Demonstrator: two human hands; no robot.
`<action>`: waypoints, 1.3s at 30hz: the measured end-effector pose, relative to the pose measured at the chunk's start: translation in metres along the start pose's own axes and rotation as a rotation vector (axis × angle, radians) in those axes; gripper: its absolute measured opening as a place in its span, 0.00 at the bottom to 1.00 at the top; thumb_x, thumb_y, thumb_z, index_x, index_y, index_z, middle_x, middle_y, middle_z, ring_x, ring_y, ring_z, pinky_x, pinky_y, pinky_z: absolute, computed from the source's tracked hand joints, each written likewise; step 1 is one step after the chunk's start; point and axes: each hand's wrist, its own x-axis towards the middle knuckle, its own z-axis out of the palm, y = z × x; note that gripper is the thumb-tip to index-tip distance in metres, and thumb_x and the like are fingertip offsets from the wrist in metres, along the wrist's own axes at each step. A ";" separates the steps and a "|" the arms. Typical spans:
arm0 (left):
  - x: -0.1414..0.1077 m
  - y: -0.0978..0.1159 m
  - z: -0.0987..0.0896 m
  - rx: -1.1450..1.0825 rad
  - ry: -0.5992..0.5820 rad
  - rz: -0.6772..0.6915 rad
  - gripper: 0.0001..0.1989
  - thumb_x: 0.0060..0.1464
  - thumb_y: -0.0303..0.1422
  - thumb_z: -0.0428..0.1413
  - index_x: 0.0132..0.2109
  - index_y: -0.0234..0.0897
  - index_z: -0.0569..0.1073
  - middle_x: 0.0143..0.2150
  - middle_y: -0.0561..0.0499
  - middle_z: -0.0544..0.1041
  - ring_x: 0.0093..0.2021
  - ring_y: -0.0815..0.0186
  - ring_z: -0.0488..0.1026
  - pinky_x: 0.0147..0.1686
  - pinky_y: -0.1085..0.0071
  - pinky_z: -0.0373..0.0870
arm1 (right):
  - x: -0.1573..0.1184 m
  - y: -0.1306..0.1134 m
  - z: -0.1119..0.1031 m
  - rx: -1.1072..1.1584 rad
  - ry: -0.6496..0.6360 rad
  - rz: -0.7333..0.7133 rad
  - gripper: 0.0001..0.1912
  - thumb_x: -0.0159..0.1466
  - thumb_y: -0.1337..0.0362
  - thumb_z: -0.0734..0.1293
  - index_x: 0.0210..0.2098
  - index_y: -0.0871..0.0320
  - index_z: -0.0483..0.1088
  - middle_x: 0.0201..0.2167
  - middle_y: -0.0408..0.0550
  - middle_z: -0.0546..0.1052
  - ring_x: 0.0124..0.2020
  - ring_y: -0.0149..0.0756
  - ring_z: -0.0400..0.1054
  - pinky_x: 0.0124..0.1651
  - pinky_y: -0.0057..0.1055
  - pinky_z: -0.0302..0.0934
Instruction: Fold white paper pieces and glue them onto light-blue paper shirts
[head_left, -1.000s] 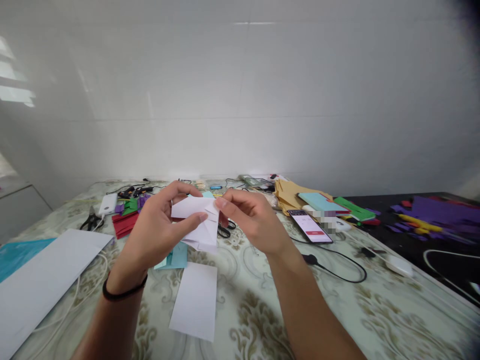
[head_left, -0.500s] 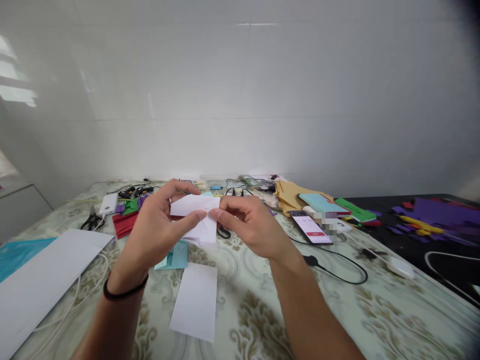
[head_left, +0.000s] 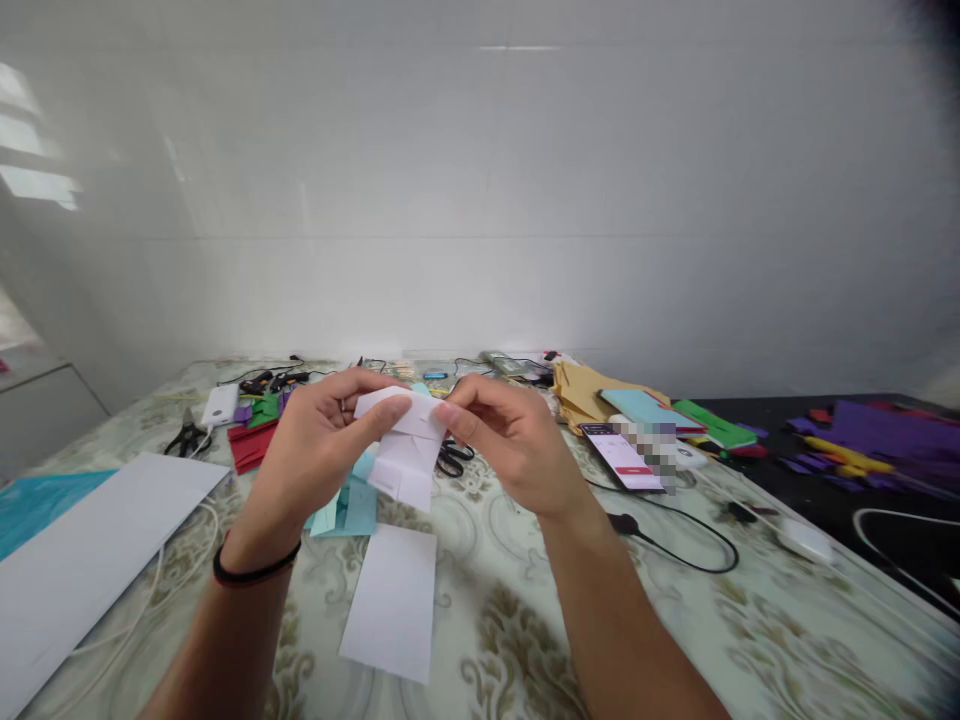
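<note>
Folded paper (head_left: 409, 455) is held up in both hands over the patterned table (head_left: 487, 570), beyond a loose white sheet (head_left: 391, 603) lying nearest the person. The left hand (head_left: 319, 440) has its thumb and fingers clamped on the upper left part; the right hand (head_left: 517, 450) pinches the upper right corner, thumb against fingers. The top edge runs crosswise between the hands, and the lower end hangs toward the person; fingers hide too much to tell the long axis. Farther back lie light-blue folded paper (head_left: 358, 512), scissors (head_left: 454, 458) and brown paper (head_left: 581, 395).
</note>
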 end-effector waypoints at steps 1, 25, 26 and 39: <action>0.000 -0.001 0.000 0.021 0.028 0.018 0.08 0.57 0.38 0.66 0.37 0.37 0.83 0.28 0.53 0.80 0.26 0.70 0.73 0.24 0.77 0.67 | 0.000 0.000 0.000 -0.002 -0.002 0.014 0.17 0.69 0.56 0.72 0.27 0.57 0.70 0.25 0.40 0.70 0.27 0.30 0.62 0.32 0.29 0.58; 0.000 -0.005 -0.003 -0.002 -0.001 -0.034 0.09 0.54 0.38 0.69 0.38 0.38 0.85 0.29 0.51 0.83 0.26 0.67 0.77 0.22 0.77 0.69 | -0.001 -0.003 -0.005 -0.218 -0.088 0.135 0.16 0.68 0.58 0.69 0.26 0.57 0.67 0.24 0.40 0.70 0.25 0.29 0.62 0.29 0.28 0.57; 0.000 -0.006 -0.004 0.006 -0.012 -0.038 0.08 0.55 0.38 0.69 0.38 0.38 0.85 0.28 0.51 0.83 0.25 0.67 0.76 0.22 0.77 0.68 | -0.001 -0.003 -0.006 -0.236 -0.122 0.147 0.16 0.68 0.59 0.69 0.26 0.57 0.67 0.24 0.40 0.71 0.26 0.29 0.63 0.29 0.28 0.57; 0.002 -0.011 -0.007 -0.068 -0.087 -0.030 0.24 0.66 0.53 0.54 0.47 0.37 0.82 0.37 0.45 0.84 0.35 0.60 0.79 0.32 0.71 0.71 | 0.001 0.004 0.002 -0.083 0.094 0.092 0.10 0.67 0.59 0.73 0.32 0.56 0.73 0.27 0.40 0.74 0.27 0.29 0.66 0.30 0.27 0.61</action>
